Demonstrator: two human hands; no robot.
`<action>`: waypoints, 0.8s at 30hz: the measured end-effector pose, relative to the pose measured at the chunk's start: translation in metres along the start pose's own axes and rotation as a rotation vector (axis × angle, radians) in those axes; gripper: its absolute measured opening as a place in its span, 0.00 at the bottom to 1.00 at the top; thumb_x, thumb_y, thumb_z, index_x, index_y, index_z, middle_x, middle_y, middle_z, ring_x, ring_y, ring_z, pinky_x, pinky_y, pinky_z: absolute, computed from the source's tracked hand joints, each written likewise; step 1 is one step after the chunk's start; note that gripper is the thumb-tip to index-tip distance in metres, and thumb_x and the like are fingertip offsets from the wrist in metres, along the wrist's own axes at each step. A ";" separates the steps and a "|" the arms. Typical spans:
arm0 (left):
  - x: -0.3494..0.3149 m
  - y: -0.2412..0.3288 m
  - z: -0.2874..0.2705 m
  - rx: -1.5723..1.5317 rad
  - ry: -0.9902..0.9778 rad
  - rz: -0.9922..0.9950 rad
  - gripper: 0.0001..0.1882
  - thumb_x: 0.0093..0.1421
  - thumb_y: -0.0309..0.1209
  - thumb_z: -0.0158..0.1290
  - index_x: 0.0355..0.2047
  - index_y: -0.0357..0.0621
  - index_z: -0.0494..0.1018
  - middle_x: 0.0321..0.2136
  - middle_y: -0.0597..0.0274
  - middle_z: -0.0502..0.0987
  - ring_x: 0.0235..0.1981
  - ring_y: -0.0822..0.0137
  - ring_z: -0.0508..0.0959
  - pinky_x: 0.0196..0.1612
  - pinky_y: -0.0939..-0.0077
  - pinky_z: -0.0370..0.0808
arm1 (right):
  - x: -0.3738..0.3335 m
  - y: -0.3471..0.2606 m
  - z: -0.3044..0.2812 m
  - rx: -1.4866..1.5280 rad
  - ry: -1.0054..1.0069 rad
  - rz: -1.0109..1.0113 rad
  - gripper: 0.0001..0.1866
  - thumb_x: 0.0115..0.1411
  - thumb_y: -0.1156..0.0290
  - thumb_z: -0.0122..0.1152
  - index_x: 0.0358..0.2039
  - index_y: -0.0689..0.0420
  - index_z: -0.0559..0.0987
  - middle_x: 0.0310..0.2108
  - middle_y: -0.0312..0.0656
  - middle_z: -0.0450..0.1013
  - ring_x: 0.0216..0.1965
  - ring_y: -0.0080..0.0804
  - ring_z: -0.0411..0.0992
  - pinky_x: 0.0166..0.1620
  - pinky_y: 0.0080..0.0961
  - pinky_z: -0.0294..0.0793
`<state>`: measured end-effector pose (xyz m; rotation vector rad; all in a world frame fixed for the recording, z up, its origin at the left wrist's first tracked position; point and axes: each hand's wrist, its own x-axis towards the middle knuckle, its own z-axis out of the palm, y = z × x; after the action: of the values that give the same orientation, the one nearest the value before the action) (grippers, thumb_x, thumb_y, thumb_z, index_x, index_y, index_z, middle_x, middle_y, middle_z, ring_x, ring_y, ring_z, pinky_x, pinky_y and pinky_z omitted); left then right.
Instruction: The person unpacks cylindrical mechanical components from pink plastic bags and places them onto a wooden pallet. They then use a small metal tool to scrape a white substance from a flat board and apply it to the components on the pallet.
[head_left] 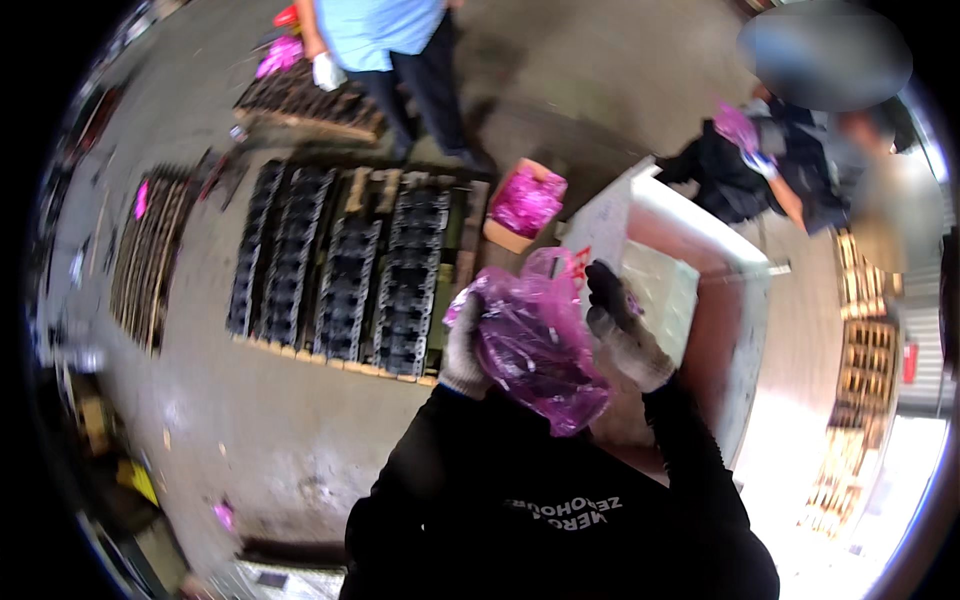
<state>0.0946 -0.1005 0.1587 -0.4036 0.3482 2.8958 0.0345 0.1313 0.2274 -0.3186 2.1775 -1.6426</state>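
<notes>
"What containers are there, from the left?"

"First a pallet (155, 262) with dark slats. Next a bigger pallet (304, 349), its wooden edge showing, with rows of black parts (341, 275) on it. Right of that stands an open carton (508, 237), filled with crumpled pink film (528, 200)."

"And further right?"

"A big open bin (741, 330) with high walls. A pale, squarish thing (664, 297) lies inside; I can't tell what it is."

"Now the hands?"

"Both wear pale gloves. The left hand (463, 352) is clamped on the left side of a pink bag (535, 352), some of its fingers hidden by the film."

"So where is the bag exactly?"

"Between the two hands, in front of the chest. It hangs loose and wrinkled, its lower end below the left hand."

"And the right hand?"

"The right hand (628, 335) is just beside the bag's right edge, in front of the bin. Its dark-tipped fingers are stretched out and a little apart. I can't tell whether they touch the film."

"Anyone else?"

"A person in a blue shirt (378, 35) beyond the pallets, and another at the far right, behind the bin, near a second pink bag (736, 128)."
</notes>
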 end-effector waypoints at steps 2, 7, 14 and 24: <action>-0.004 -0.004 -0.010 -0.110 -0.008 0.007 0.35 0.69 0.55 0.48 0.64 0.40 0.65 0.61 0.49 0.72 0.60 0.53 0.74 0.65 0.53 0.70 | 0.010 -0.036 0.019 0.099 -0.157 0.261 0.28 0.68 0.69 0.61 0.66 0.61 0.67 0.51 0.41 0.74 0.53 0.25 0.70 0.56 0.24 0.69; -0.012 -0.008 0.016 -0.077 0.048 0.151 0.30 0.70 0.50 0.50 0.62 0.40 0.68 0.58 0.51 0.75 0.58 0.55 0.75 0.64 0.55 0.72 | 0.027 -0.060 0.032 -0.024 0.058 -0.003 0.16 0.67 0.70 0.61 0.53 0.61 0.79 0.44 0.37 0.78 0.45 0.22 0.73 0.51 0.22 0.72; 0.010 -0.022 -0.012 -0.218 0.084 0.118 0.28 0.71 0.50 0.47 0.62 0.44 0.68 0.59 0.50 0.74 0.59 0.53 0.75 0.64 0.53 0.72 | 0.018 -0.096 0.032 -0.620 0.015 -0.325 0.10 0.63 0.69 0.65 0.41 0.61 0.79 0.29 0.51 0.78 0.31 0.39 0.79 0.37 0.30 0.75; 0.016 -0.008 -0.017 -0.207 0.177 0.220 0.31 0.65 0.58 0.50 0.58 0.47 0.73 0.56 0.54 0.76 0.57 0.53 0.75 0.62 0.53 0.71 | -0.009 -0.146 -0.014 -0.765 -0.332 0.155 0.20 0.59 0.58 0.71 0.47 0.56 0.81 0.27 0.44 0.80 0.30 0.31 0.80 0.39 0.30 0.77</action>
<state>0.0859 -0.0945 0.1369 -0.6996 0.1239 3.1312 0.0283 0.1055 0.3721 -0.5620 2.3902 -0.5633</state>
